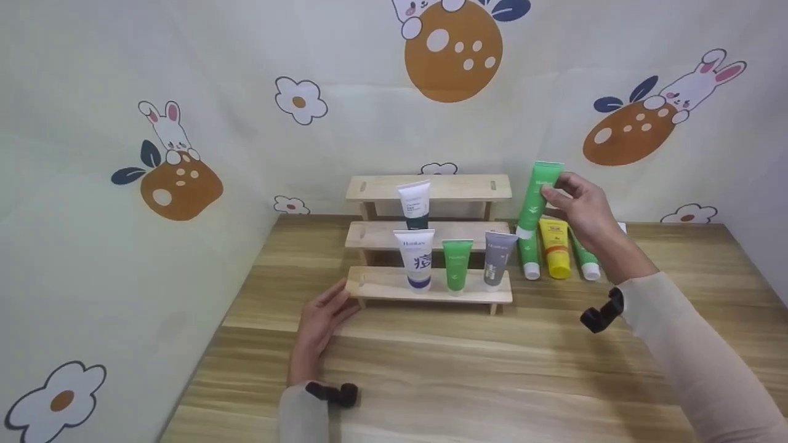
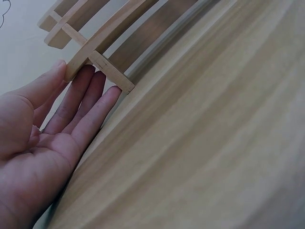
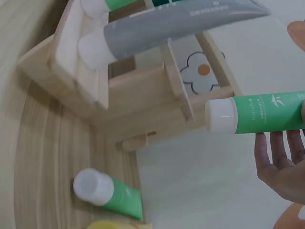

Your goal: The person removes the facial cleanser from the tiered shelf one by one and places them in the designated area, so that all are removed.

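A three-tier wooden shelf stands on the table. My left hand holds the left end of its lowest tier; in the left wrist view the thumb of the hand is at the board's edge, with fingers beneath by the leg. My right hand grips a green tube, cap down, in the air right of the shelf's top tiers. On the lowest tier stand a white-and-blue tube, a small green tube and a grey tube. A white-and-dark-green tube stands on the middle tier.
Right of the shelf, a green tube, a yellow tube and another green tube lie on the table, caps toward me. A patterned cloth hangs behind. A small white item shows partly behind my right wrist.
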The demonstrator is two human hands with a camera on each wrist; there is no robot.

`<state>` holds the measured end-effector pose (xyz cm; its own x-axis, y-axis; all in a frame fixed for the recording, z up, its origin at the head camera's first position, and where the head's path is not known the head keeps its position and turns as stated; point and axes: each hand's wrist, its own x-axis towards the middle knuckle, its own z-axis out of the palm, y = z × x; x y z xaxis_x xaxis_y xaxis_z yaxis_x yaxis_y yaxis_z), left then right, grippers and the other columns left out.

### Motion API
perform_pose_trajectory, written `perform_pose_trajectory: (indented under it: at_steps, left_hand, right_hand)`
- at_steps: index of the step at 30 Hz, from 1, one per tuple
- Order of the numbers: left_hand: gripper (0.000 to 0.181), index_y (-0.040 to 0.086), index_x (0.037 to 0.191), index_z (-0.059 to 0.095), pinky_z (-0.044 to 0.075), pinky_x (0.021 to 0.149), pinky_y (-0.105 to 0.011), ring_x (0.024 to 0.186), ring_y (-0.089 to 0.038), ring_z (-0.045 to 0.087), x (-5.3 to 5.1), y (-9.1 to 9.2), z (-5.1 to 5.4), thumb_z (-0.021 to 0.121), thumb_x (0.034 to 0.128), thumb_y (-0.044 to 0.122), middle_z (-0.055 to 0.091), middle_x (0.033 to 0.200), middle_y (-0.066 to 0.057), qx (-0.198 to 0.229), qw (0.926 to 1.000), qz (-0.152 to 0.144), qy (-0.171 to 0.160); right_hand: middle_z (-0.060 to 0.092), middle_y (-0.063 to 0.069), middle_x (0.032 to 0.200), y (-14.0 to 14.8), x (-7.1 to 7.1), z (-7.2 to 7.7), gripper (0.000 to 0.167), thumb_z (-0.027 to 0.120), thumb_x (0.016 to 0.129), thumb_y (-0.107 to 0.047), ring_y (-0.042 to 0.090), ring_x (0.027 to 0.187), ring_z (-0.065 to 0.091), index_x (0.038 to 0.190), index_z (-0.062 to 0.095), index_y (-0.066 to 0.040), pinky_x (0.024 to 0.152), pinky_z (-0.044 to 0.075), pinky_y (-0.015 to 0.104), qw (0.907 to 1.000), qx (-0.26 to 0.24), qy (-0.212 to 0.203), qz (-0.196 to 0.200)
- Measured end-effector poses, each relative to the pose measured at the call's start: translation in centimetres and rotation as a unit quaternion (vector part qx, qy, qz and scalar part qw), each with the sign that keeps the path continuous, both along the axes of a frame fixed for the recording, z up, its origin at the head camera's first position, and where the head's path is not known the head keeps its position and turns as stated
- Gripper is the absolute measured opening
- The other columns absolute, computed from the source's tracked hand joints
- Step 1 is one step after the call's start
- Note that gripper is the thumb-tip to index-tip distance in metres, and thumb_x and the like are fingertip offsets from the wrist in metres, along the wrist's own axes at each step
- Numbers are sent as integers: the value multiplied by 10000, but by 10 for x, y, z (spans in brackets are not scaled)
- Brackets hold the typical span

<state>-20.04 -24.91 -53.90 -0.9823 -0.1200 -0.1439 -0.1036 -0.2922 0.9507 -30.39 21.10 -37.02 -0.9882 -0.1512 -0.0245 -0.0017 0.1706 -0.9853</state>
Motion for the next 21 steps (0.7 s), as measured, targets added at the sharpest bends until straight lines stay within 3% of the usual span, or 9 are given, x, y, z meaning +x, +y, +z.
perform_pose_trajectory:
  at_steps: [8,14,17,21]
  left_hand:
    - [517,-49,1443,459,592,1019,-407,1131,-205,674,-1,0,0,639,973,69,430,1531,-254,48,10000,-21,23]
    - [509,-39,1443,470,598,1008,-406,1118,-219,680,0,-1,0,636,976,75,452,1518,-251,21,10000,-36,4]
    - [503,-45,1450,459,598,1008,-408,1115,-219,680,1,-2,0,618,986,69,446,1517,-263,15,10000,-64,46]
    - [517,-57,1462,434,596,1013,-389,1124,-201,677,1,-1,1,610,992,70,429,1525,-270,25,9999,-132,56]
  right_hand:
    - [520,-64,1372,39,7,-18,697,626,924,-518,37,1144,568,1488,439,-155,944,570,144,9987,328,59,-397]
    - [630,-193,1141,70,11,-29,672,716,891,-423,-23,1016,629,1445,470,-133,850,592,116,9967,-428,-147,-675]
    - [667,-234,1048,82,11,-33,600,738,863,-441,-44,963,647,1363,518,-194,812,597,112,9950,-428,-286,-850]
    - [718,-208,945,97,12,-38,465,779,857,-362,-29,877,675,1225,552,-192,743,610,125,9904,-763,-446,-1060]
